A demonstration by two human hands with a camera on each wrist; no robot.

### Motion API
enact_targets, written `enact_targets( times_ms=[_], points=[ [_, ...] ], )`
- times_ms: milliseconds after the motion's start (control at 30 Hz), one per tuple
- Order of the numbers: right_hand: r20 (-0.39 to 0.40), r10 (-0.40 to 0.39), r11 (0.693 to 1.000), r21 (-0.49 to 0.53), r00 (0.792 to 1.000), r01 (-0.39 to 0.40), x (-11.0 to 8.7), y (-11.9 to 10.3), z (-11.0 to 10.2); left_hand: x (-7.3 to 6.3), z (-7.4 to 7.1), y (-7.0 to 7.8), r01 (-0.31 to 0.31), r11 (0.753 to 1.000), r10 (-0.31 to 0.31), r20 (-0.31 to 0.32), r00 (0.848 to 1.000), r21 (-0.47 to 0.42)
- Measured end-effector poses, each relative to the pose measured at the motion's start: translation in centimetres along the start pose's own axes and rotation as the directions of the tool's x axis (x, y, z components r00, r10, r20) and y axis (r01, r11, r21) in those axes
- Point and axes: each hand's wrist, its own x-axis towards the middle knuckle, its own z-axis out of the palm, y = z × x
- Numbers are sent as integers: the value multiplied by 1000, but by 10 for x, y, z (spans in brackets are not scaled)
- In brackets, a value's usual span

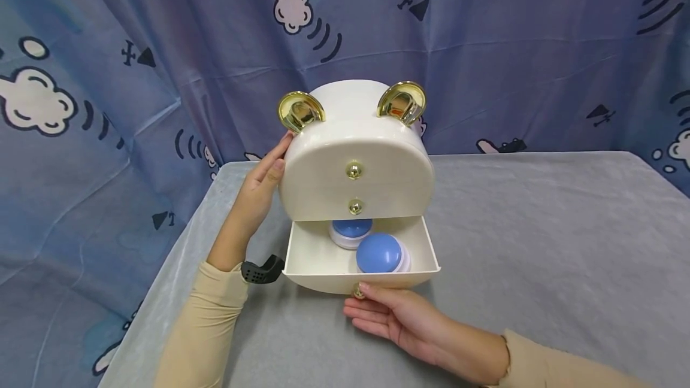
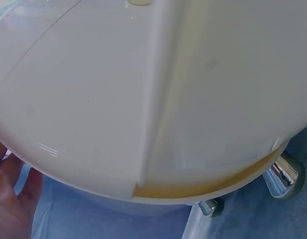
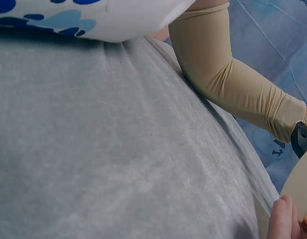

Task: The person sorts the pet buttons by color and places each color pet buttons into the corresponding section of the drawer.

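Note:
A white drawer box point(image 1: 356, 187) with two gold ears stands on the table. Its bottom drawer point(image 1: 309, 256) is pulled out toward me. Inside lie two round blue-topped, white-based items; the front one point(image 1: 380, 253) leans tilted, while the rear one point(image 1: 351, 229) is partly hidden under the box front. My right hand point(image 1: 409, 319) is at the drawer's gold knob point(image 1: 358, 292), pinching it between thumb and fingers from below. On the box's left side rests my left hand point(image 1: 261, 190), fingers extended along the wall; the left wrist view shows its fingers point(image 2: 29, 191) at the box edge.
Two more gold knobs, an upper one point(image 1: 354, 170) and a lower one point(image 1: 355, 206), sit on the box front. A grey cloth point(image 1: 539, 256) covers the table. Behind hangs a patterned blue curtain point(image 1: 485, 64). A black wrist strap point(image 1: 263, 270) is on the left arm near the drawer.

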Motion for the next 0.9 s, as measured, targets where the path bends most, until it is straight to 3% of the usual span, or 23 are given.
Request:
enact_targets(
  times_ms=[333,900],
  points=[
    [19,-25,1000,-11,1000,25,4,-4,-2,-1,1,1,10,1000,-10,6,1000,5],
    [-18,-91,996,-20,996,91,24,-24,-2,0,-1,1,11,1000,-11,2,1000,23]
  ],
)
